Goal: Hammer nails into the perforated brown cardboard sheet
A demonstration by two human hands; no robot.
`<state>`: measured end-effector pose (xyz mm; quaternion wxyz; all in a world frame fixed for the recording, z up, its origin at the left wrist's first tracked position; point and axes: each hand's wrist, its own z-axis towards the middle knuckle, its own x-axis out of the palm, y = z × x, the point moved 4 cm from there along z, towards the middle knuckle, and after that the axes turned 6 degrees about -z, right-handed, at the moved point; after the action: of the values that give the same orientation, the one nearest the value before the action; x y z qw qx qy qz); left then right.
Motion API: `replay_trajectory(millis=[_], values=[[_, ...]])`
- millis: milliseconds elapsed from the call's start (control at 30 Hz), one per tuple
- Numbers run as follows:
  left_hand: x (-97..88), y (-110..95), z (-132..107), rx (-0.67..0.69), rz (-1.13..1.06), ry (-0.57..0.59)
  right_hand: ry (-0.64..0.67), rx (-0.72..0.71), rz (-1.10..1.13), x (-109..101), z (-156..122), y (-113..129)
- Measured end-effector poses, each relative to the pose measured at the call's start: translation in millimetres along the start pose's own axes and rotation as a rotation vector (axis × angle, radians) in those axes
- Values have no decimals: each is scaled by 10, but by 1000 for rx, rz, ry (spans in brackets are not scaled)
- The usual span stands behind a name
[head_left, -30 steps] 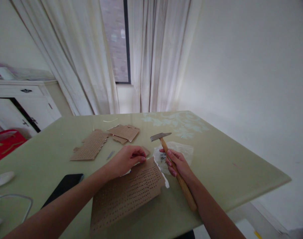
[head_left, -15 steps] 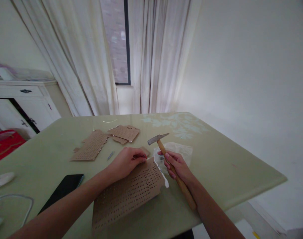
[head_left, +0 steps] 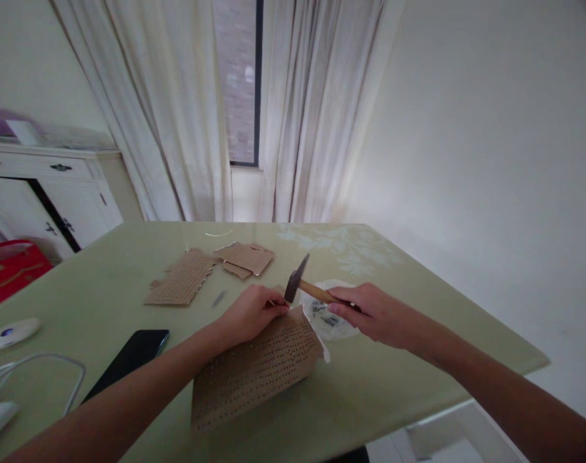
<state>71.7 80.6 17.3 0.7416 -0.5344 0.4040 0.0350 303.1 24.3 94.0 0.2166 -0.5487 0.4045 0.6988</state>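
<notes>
My right hand point(head_left: 370, 310) is wrapped round the wooden handle of a hammer point(head_left: 317, 292). The hammer's dark metal head is right beside the fingertips of my left hand point(head_left: 254, 312), near the far edge of a brown cardboard sheet point(head_left: 268, 373). Rows of small holes cover this sheet, and its right edge is torn and white. My left hand rests on the cardboard with thumb and fingers pinched together; what they hold is too small to make out. Behind the hammer and partly under my right hand lies a clear plastic bag point(head_left: 338, 328) with small dark pieces in it.
Farther back lie a perforated cardboard piece point(head_left: 182, 280) and a stack of cardboard scraps point(head_left: 247, 258). A small thin grey object point(head_left: 219, 298) is near them. On the left are a black phone point(head_left: 129, 360), a white mouse point(head_left: 12, 333) and a white cable point(head_left: 76, 370).
My right hand has swung the hammer from upright to nearly level, bringing its head down beside my left fingertips. The left hand keeps its pinch on the cardboard. The view has shifted slightly.
</notes>
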Motion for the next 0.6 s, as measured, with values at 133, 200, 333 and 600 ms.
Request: replay_trajectory(millis=[133,200,333,600], values=[[11,21,16,9,33,-6,39,12,-64,-54,6,65],[16,15,18,15,50,-9,41,17,-79,-72,1,97],[26,-1,21,27,65,-10,63,18,-122,-78,-2,146],[46,14,35,47,32,9,49,35,-107,-43,-9,157]])
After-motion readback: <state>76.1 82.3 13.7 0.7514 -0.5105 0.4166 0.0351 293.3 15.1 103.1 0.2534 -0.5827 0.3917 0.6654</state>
